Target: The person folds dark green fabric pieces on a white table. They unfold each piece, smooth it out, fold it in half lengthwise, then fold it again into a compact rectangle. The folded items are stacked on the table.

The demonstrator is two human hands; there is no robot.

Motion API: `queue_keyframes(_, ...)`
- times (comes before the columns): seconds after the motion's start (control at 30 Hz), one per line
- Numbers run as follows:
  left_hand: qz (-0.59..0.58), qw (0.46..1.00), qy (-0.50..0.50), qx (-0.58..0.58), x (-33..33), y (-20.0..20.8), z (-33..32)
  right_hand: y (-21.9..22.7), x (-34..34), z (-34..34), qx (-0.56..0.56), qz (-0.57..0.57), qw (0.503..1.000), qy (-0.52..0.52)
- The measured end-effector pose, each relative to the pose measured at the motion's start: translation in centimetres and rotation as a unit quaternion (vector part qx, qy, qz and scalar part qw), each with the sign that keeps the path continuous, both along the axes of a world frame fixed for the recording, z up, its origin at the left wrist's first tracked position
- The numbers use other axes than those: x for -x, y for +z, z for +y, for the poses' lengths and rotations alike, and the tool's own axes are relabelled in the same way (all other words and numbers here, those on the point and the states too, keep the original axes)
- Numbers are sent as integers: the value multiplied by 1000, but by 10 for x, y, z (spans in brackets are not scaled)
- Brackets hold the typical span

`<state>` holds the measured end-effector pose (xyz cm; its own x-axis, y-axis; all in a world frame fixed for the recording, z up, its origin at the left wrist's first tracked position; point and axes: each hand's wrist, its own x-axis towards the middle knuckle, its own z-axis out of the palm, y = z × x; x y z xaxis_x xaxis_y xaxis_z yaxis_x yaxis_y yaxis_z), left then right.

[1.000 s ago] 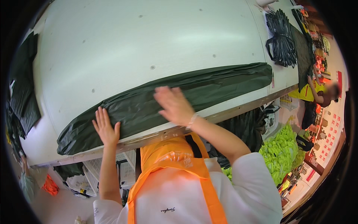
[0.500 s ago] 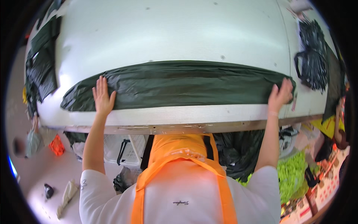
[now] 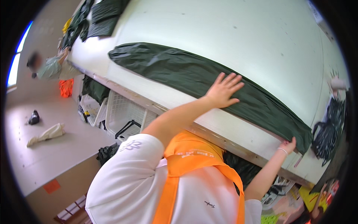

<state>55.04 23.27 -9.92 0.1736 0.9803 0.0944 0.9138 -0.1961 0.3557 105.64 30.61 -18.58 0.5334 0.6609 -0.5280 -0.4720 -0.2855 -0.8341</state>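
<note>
Both hands are down: left hand (image 3: 223, 92) palm-flat, fingers apart, on the dark green plastic (image 3: 171, 67) along the near side of the white table (image 3: 268, 41); right hand (image 3: 288, 145) curled at its right end, whether pinching I can't tell.

Green plastic (image 3: 167, 66); left hand (image 3: 225, 91) atop
</note>
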Motion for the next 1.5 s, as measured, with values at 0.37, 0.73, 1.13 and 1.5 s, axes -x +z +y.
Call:
queue_keyframes(0.37, -767, 578, 81, 266, 184, 73, -34, 349, 459, 28, -415, -295, 853, 114)
queue_keyframes(0.73, -637, 607, 404, 250, 546, 49, -171, 128, 774, -168, -422, -478, 374, 673)
queue_keyframes(1.13, -544, 735, 393, 98, 562, 78, -168, 36, 597, -142, -182, -407, 708, 548)
queue_keyframes(1.5, -459, 773, 429, 90, 544, 10, -151, 149, 488, -132, -332, -452, 373, 739)
